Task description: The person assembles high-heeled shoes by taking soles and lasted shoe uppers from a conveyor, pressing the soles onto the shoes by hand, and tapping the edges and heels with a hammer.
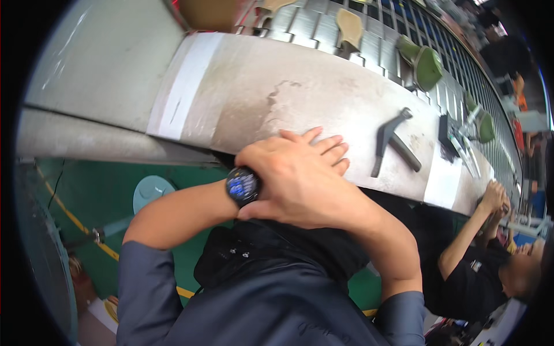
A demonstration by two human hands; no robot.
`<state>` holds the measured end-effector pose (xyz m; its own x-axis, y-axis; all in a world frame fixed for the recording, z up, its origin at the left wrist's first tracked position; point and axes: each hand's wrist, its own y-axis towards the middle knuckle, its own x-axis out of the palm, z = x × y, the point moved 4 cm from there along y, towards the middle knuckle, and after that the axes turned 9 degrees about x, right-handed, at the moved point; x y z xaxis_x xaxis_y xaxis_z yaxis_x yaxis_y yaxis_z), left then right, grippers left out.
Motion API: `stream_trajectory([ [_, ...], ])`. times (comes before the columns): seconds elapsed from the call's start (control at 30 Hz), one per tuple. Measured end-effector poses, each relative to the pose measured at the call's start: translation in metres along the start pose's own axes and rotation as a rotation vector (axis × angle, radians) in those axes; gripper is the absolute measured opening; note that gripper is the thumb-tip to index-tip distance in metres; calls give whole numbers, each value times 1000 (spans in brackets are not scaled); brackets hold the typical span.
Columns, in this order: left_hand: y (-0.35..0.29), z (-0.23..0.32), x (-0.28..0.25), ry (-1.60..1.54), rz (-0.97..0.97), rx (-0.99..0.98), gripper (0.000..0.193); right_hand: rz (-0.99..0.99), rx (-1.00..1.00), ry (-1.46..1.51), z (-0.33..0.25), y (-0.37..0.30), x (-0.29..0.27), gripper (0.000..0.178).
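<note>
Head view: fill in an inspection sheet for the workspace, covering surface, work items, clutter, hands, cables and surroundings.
Surface: pale worktop, stained, with white strips across it.
Work items: dark wristwatch on the left wrist; dark angled tool lying to the right of the hands.
Clutter: metal tools near the worktop's right end; tan piece and green piece beyond its far edge.
Hands: right hand over the left, beside the watch, grip unclear; left hand with fingers extended.
Cables: thin dark cord-like line at left.
Surroundings: green floor, pale blue round stool, co-worker at right.
</note>
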<state>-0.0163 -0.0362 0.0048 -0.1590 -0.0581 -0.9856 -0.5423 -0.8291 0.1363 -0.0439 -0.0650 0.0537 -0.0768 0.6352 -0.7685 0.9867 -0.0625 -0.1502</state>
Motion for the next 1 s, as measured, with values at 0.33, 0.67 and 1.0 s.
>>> stream_trajectory([
  [0.33,19,-22,-6,-24,-107,-35,72,127,-151,-39,-6,7,-16,60],
  [0.67,27,-131,-24,-675,513,-279,32,738,309,-364,186,51,-144,32],
  [1.0,184,-429,0,-103,538,-785,87,841,379,402,244,0,-142,33],
])
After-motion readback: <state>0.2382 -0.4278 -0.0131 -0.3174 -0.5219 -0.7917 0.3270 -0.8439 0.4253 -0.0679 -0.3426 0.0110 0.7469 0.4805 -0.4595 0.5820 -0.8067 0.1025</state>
